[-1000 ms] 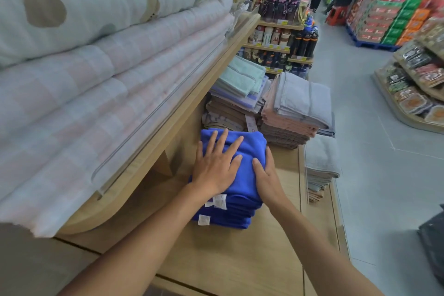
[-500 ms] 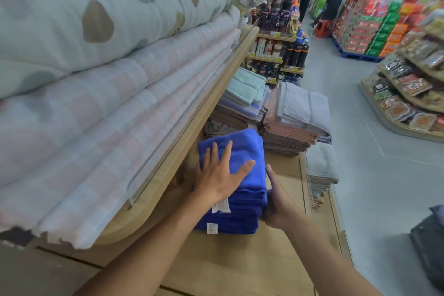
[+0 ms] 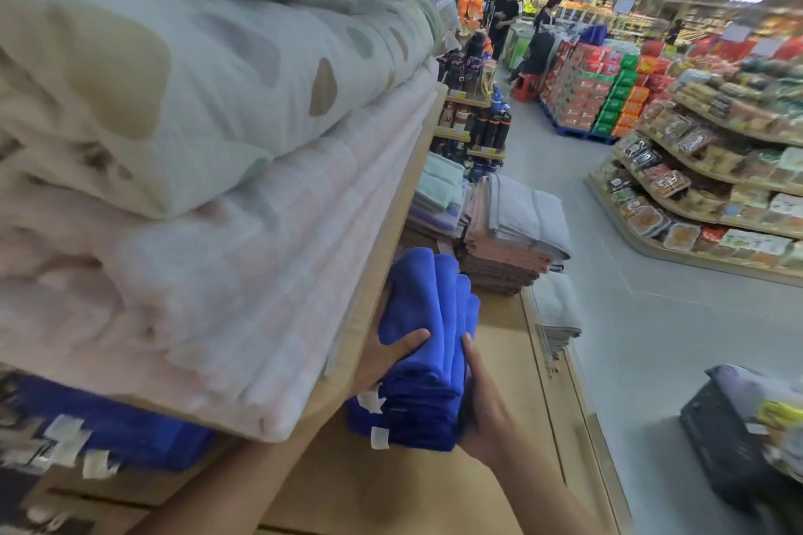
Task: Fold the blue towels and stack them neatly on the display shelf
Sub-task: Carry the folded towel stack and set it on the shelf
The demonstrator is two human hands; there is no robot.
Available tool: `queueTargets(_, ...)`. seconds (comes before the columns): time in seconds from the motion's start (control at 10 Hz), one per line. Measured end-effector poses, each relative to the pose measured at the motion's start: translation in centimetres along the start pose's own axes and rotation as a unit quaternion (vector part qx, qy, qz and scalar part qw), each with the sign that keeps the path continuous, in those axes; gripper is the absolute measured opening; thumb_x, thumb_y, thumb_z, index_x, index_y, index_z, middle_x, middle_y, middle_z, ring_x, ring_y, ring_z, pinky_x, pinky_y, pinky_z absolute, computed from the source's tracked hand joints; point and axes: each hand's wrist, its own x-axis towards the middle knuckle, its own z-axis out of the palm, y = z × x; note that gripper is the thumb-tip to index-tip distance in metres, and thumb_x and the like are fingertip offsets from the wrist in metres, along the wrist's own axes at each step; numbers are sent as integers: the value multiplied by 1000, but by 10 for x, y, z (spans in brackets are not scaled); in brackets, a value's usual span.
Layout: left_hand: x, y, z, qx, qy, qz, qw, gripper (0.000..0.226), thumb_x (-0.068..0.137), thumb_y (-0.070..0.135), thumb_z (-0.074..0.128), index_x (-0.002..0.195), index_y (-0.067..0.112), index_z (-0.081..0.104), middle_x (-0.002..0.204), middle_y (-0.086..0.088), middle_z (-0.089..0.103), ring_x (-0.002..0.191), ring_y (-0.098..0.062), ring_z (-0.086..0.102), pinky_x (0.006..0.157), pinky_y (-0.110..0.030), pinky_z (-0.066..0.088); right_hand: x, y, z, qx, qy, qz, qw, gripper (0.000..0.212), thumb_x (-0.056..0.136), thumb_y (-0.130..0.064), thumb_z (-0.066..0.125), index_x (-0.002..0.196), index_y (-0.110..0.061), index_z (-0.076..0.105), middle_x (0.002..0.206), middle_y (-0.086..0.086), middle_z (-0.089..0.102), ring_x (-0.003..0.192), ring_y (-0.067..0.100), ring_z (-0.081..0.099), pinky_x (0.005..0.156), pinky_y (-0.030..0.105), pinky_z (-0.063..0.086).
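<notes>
Left grip [image 3: 384, 358], right grip [image 3: 484, 406]: blue towels [image 3: 428, 313]

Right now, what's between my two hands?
The stack of folded blue towels: left hand and right hand grip its sides, seen in the head view.

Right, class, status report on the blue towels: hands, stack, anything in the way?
Left hand and right hand grip blue towel stack from its sides. Stack folded, over wooden shelf. Upper shelf edge crowds the left; pink towel pile close behind.
</notes>
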Motion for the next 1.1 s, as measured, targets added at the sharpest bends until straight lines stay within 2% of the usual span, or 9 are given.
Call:
queueTargets(0.1, -5, 6, 5, 7, -26, 41, 999, 100, 83, 61, 71, 160, 33, 13, 163, 22, 10, 144, 11, 10, 124, -25, 11, -28, -10, 3, -49, 64, -57, 995, 64, 89, -65, 68, 136, -22, 65, 144, 16, 59, 133, 36, 57, 111, 54, 46)
queueTargets(0.2, -9, 15, 32, 22, -21, 49, 998, 118, 66, 85, 60, 160, 39, 7, 169, 15, -1, 153, -1, 1, 127, -41, 13, -49, -21, -14, -45, 68, -73, 994, 63, 88, -63, 70, 136, -22, 66, 144, 16, 60, 132, 36, 58, 103, 50, 52)
queueTargets(0.3, -13, 38, 68, 14, -25, 94, 995, 118, 61, 95, 55, 158, 45, 10, 166, 21, 3, 147, 11, 1, 127, -40, 16, -88, -43, -39, -46, 83, -101, 990, 60, 91, -62, 67, 137, -25, 64, 146, 14, 58, 134, 35, 57, 101, 46, 53)
queueTargets(0.5, -29, 111, 192, 11, -93, 175, 980, 111, 65, 91, 58, 157, 48, 12, 166, 19, 11, 153, -5, 16, 124, -47, 25, -197, -86, -124, -49, 128, -192, 972, 57, 94, -61, 63, 139, -26, 62, 147, 13, 57, 136, 34, 55, 104, 44, 52)
queueTargets(0.6, -47, 145, 277, -10, -133, 209, 969, 104, 64, 94, 57, 150, 64, 8, 163, 28, 8, 144, 19, 8, 121, -27, 18, -269, -103, -180, -39, 163, -219, 961, 57, 91, -63, 66, 136, -27, 65, 146, 11, 59, 134, 31, 57, 101, 43, 54)
queueTargets(0.7, -77, 178, 363, -43, -166, 224, 959, 107, 64, 91, 61, 153, 58, 11, 158, 35, 14, 139, 25, 10, 112, -14, 17, -339, -113, -239, -33, 184, -229, 955, 57, 89, -65, 66, 134, -30, 67, 143, 7, 62, 132, 29, 59, 97, 41, 56)
queueTargets(0.8, -108, 192, 438, -88, -209, 209, 951, 106, 68, 78, 73, 153, 48, 19, 147, 37, 37, 137, 10, 38, 103, -6, 35, -395, -107, -298, -31, 217, -235, 947, 66, 90, -61, 67, 145, -26, 56, 145, 9, 60, 133, 30, 58, 100, 42, 55)
queueTargets(1.0, -159, 164, 538, -100, -281, 166, 940, 105, 73, 73, 72, 157, 39, 18, 154, 22, 37, 142, -5, 40, 110, -21, 38, -454, -65, -392, -59, 282, -213, 933, 79, 83, -55, 78, 149, -28, 43, 145, 4, 60, 131, 28, 60, 108, 50, 47)
queueTargets(1.1, -168, 140, 570, -98, -293, 131, 942, 106, 74, 72, 71, 158, 39, 15, 157, 24, 32, 145, -3, 35, 111, -18, 36, -457, -48, -428, -64, 306, -182, 932, 82, 79, -55, 82, 146, -29, 45, 142, 0, 63, 129, 24, 62, 104, 43, 52)
